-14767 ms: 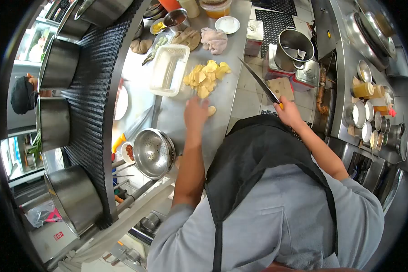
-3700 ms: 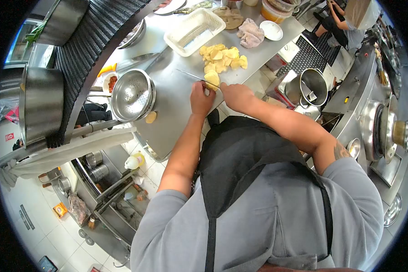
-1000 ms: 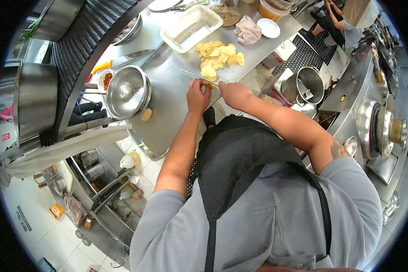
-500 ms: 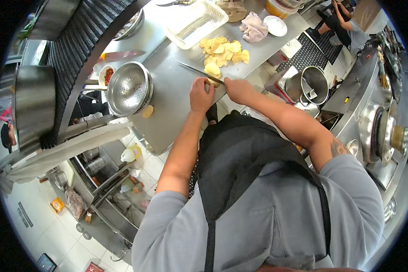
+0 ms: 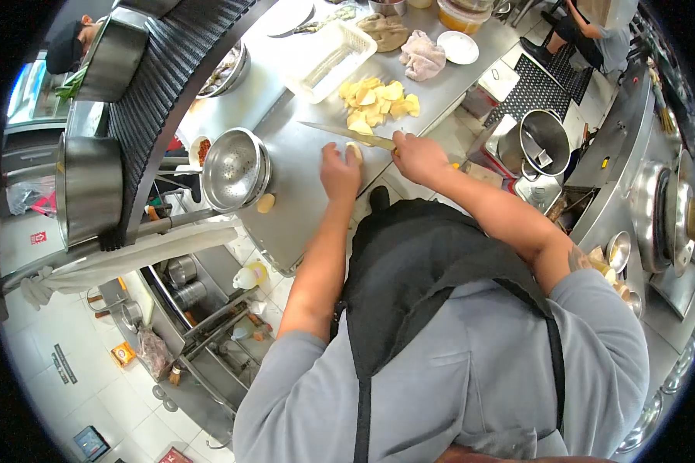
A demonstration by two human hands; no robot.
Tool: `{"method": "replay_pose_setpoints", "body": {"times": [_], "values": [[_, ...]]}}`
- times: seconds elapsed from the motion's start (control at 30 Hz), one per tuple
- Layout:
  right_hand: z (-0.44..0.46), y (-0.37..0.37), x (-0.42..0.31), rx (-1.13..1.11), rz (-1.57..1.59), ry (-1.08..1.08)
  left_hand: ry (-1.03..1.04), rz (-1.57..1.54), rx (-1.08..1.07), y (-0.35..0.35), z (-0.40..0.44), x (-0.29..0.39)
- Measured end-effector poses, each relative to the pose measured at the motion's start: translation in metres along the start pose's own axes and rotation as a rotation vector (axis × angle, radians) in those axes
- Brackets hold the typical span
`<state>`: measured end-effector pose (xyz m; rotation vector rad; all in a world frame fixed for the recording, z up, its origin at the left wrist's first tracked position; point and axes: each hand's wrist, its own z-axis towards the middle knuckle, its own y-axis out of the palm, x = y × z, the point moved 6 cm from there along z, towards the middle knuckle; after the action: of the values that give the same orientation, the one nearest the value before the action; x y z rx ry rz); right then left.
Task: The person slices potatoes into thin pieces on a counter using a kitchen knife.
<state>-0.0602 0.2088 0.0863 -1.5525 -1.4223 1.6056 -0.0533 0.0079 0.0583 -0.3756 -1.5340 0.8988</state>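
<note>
Because the top of the view cuts it off, the grey brushed-steel tabletop (image 5: 295, 207) shows only in part, its upper end crowded and its surface smooth and dully shining. Near that upper end, glare washes out much of the white rectangular plastic basket (image 5: 332, 65), leaving its slatted wall hard to read. Beside the tabletop's lower left edge tilts a round, perforated, polished-steel colander (image 5: 233, 170), a second rim showing behind it. Close to the right edge spreads a loose heap of thin, pale-yellow slices (image 5: 377, 102), flat and overlapping. The right hand (image 5: 421, 158) is clenched around the long, narrow, steel-bladed knife (image 5: 347, 133), hiding most of its handle; the blade slants past the heap's lower end, and contact there cannot be told. The left hand (image 5: 340, 171), blurred, has bent fingers; beyond the heap sits a crumpled, wrinkled, pale-pink lump (image 5: 422, 55), its material unclear. One rounded pale-yellow slice (image 5: 266, 203) lies just beside the colander. Smallest is a pale-yellow piece (image 5: 354, 151) at the left fingertips, partly covered; whether they pinch it I cannot tell.
</note>
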Motion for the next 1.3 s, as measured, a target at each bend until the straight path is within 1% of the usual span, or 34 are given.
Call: {"method": "replay_pose_setpoints", "body": {"times": [0.1, 0.2, 0.23, 0.33, 0.37, 0.5, 0.57, 0.67, 0.77, 0.87, 0.97, 1.07, 1.17, 1.27, 1.3], "values": [[-0.003, 0.001, 0.006, 0.041, -0.016, -0.023, 0.667, 0.186, 0.164, -0.028, -0.019, 0.055], [0.002, 0.004, 0.010, 0.057, -0.014, -0.067, 0.590, 0.594, -0.396, -0.005, -0.014, 0.086], [0.005, 0.002, 0.011, 0.065, -0.024, -0.061, 0.653, 0.540, -0.396, 0.000, -0.008, 0.088], [0.007, -0.004, 0.013, 0.077, -0.053, -0.036, 0.685, 0.575, -0.473, 0.012, 0.012, 0.096], [0.009, -0.007, 0.013, 0.080, -0.060, -0.037, 0.703, 0.576, -0.462, 0.013, 0.016, 0.100], [0.010, -0.013, 0.003, 0.078, -0.073, -0.064, 0.681, 0.584, -0.663, 0.024, 0.027, 0.091], [0.012, -0.010, -0.001, 0.077, -0.070, -0.028, 0.692, 0.633, -0.750, 0.037, 0.037, 0.077], [0.015, -0.008, 0.000, 0.070, -0.052, 0.029, 0.824, 0.550, -0.496, 0.021, 0.046, 0.083], [0.007, -0.013, -0.001, 0.052, -0.008, 0.081, 0.624, 0.362, -0.636, -0.027, 0.047, 0.095], [-0.009, -0.004, 0.003, 0.018, 0.040, 0.148, 0.420, 0.324, -0.874, -0.030, 0.044, 0.030], [-0.020, -0.001, 0.004, 0.003, 0.074, 0.187, 0.424, 0.233, -0.805, -0.020, 0.037, -0.007], [-0.024, 0.008, -0.001, -0.006, 0.111, 0.183, 0.682, 0.083, -0.625, -0.003, 0.031, -0.003], [-0.023, 0.016, -0.009, -0.016, 0.135, 0.177, 0.575, 0.109, -0.592, 0.018, 0.032, -0.016], [-0.018, 0.021, -0.021, -0.027, 0.132, 0.169, 0.507, 0.065, -0.442, 0.022, 0.027, -0.022], [-0.016, 0.022, -0.023, -0.030, 0.133, 0.161, 0.519, 0.052, -0.367, 0.017, 0.025, -0.019]]}}
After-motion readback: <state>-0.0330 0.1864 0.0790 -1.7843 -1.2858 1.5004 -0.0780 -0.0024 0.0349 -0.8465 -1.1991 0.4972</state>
